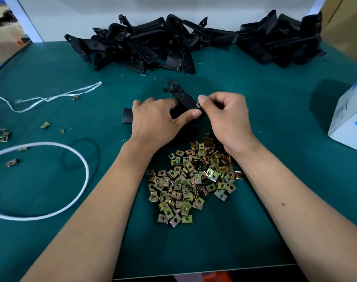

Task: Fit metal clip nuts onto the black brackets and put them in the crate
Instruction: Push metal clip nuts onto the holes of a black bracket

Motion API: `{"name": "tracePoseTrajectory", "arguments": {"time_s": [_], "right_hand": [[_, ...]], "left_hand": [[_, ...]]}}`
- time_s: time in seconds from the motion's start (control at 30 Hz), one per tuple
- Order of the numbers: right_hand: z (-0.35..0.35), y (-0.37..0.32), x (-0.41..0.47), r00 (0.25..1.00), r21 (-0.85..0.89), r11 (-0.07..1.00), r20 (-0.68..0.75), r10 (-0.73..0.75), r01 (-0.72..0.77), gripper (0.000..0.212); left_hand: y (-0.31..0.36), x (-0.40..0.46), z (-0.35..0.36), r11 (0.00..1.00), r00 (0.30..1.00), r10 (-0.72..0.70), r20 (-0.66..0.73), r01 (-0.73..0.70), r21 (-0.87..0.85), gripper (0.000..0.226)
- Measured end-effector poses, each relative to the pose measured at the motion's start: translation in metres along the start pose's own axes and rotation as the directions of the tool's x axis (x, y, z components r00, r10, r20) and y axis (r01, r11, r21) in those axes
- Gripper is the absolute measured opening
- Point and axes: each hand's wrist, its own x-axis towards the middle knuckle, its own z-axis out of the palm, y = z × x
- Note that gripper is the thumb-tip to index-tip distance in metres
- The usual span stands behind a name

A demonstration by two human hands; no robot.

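Green-matted work table (51, 200); heap of black plastic brackets (145, 45) along the far edge, well apart from the hands. Pile of brass-coloured square metal clip nuts (192, 180) near, between the forearms. No crate identifiable in view.

Step in hand, as I judge it: fitting a nut. Left hand (155, 119) grips one long black perforated bracket (181, 94), held just above the mat. Right hand (224, 110) pinches a single small clip nut (198, 104) between thumb and forefinger, touching the bracket's edge.

Next: likely slide the nut fully over the edge, aligned to a hole, left hand bracing.
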Motion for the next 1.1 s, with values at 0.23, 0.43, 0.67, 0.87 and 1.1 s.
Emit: {"name": "tracePoseTrajectory", "arguments": {"time_s": [0.23,0.43,0.67,0.87,1.1], "right_hand": [[0.0,-0.002,-0.004,0.997,0.044,0.999,0.07,-0.035,0.032,0.034],[-0.005,-0.005,-0.005,0.995,0.023,0.999,0.096,-0.039,0.036,0.04],[-0.008,-0.012,-0.003,0.986,-0.044,0.997,0.157,-0.055,0.063,0.041],[-0.023,-0.012,0.003,0.962,-0.148,0.988,0.272,0.005,0.037,0.044],[-0.026,-0.021,-0.001,0.862,-0.292,0.92,0.499,-0.086,0.261,0.006]], "left_hand": [[0.003,-0.001,0.0,0.999,1.0,-0.003,-0.017,0.004,0.04,0.077],[0.003,-0.001,-0.001,0.998,0.999,-0.048,0.011,0.048,0.027,0.079],[0.005,-0.004,-0.002,0.995,0.996,-0.091,0.024,0.091,0.029,0.083],[0.004,0.001,-0.005,0.961,0.993,-0.115,0.029,0.118,-0.25,0.064],[-0.018,0.009,-0.01,0.706,0.93,-0.363,0.064,0.319,-0.632,0.066]]}}
